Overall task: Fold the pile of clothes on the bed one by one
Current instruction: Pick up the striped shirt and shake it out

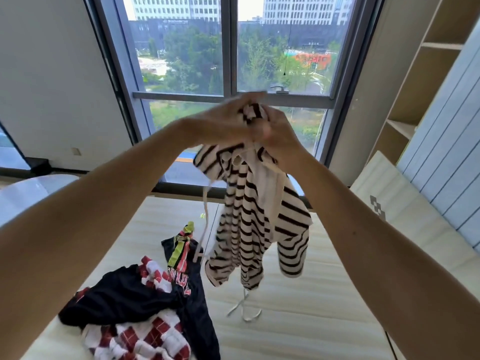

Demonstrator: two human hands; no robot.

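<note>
left hand [223,120]: up at about chest height in front of the window [181,61], fingers curled round the bunched top edge of the striped top [249,229]. A bit motion-blurred, but it's clearly gripping cloth.
right hand [281,137]: right up against the left one, also clutching the same bunch of fabric. Individual fingers are too smeared to make out.
striped top: cream with black stripes, dangling from both hands over the middle of the bed [324,320], all crumpled. A cuffed sleeve hangs at the lower right.
drawstrings [205,216]: thin white cords. One loops down the left side of the top, and another trails off the bottom hem with its ends lying on the mattress.
pile [135,307]: sits on the near left part of the bed, not touching the top as far as I can see.
what's in the pile: a black garment [122,300] on a red-and-white checked knit [145,339], plus a black piece with neon yellow and red trim [183,245].
right side: open wooden shelves [426,74].
</note>
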